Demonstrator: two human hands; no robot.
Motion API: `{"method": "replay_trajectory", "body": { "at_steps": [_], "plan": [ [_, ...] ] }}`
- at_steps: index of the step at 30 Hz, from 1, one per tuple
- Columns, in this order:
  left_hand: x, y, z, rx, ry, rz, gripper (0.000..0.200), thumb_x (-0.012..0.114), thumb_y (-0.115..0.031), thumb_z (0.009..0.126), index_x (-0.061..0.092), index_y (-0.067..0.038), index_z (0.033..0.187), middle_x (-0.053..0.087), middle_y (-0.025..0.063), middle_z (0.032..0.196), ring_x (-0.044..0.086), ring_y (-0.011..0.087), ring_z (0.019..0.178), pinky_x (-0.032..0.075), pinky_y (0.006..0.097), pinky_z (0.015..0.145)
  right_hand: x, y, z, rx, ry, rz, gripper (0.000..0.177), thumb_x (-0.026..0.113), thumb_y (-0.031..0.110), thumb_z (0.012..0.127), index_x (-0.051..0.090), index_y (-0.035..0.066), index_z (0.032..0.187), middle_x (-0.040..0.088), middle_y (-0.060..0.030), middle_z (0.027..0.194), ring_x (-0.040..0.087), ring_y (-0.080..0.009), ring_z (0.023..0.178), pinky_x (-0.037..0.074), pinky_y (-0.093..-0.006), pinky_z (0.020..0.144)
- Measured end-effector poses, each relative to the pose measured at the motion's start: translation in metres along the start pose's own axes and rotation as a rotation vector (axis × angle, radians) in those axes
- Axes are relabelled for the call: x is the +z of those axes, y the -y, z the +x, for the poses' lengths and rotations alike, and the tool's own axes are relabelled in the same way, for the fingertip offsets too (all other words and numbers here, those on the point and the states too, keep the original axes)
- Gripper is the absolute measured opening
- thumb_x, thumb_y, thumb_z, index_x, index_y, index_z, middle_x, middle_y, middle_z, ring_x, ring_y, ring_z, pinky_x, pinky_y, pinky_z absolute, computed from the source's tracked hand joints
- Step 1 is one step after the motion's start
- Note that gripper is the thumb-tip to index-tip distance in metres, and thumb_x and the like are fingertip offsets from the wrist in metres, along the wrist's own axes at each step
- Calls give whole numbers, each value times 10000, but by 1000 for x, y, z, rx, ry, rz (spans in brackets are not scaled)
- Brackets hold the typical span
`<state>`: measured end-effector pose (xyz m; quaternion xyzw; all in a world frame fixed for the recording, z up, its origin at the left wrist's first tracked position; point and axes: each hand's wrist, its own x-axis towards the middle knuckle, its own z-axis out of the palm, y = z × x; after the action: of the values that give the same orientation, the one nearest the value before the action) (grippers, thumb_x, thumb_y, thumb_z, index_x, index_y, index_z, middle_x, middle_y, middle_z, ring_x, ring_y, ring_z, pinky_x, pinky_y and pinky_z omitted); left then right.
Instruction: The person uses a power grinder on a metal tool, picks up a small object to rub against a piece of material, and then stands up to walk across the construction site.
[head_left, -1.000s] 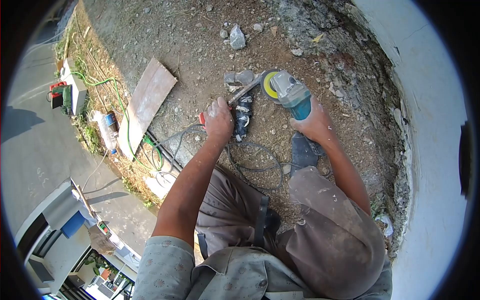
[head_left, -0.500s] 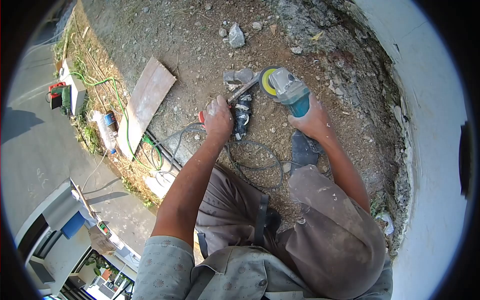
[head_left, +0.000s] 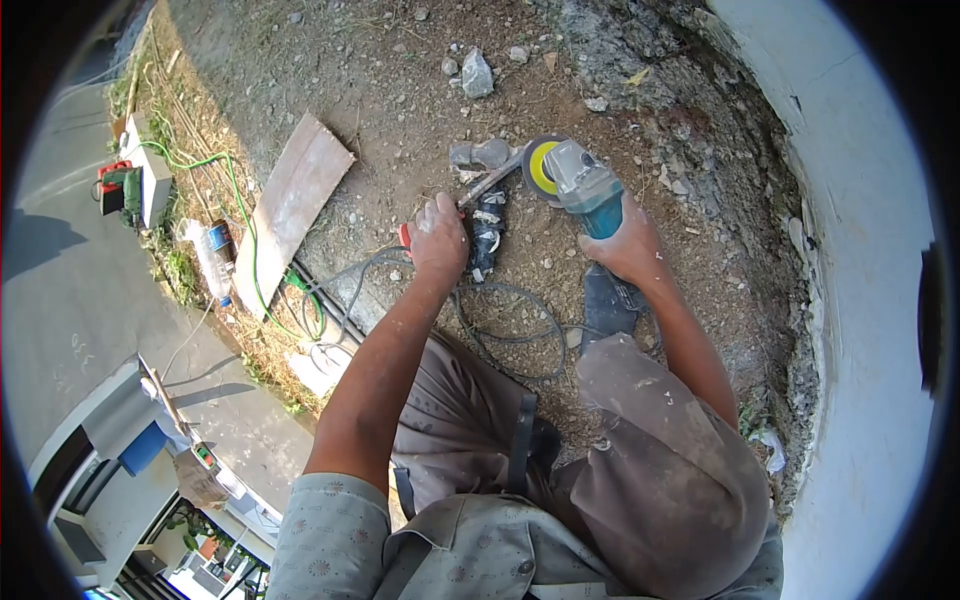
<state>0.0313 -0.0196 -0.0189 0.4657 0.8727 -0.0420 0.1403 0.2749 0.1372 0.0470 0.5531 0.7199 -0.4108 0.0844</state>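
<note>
My right hand is wrapped round the body of a teal angle grinder. The grinder's dark disc with a yellow centre faces left, its edge right at the far end of a flat metal bar. Closed round the red handle of that bar is my left hand; the bar slants up and right out of my fist. Behind the bar a grey, hammer-head-shaped block lies on the soil. Below the bar is a dark, white-spotted shoe-like item.
A grey cable loops over the ground before my knees. To the left lie a board, a green cord and a plastic bottle. A white wall rises on the right; a stone lies ahead.
The grinder and the bar's end have shifted very slightly right in view, along with the ground. Both hands keep the same grip.
</note>
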Motion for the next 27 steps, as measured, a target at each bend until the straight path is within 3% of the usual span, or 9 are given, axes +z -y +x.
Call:
{"method": "replay_trajectory", "body": {
  "at_steps": [27],
  "plan": [
    [-4, -1, 3, -7, 53, -16, 136, 495, -157, 955, 486, -70, 1060, 625, 153, 1050, 624, 355, 1045, 465, 490, 857, 9, -15, -5, -51, -62, 14, 782, 802, 359, 676, 507, -35, 1284, 665, -271, 1145, 662, -417, 1058, 524, -468, 922]
  ]
}}
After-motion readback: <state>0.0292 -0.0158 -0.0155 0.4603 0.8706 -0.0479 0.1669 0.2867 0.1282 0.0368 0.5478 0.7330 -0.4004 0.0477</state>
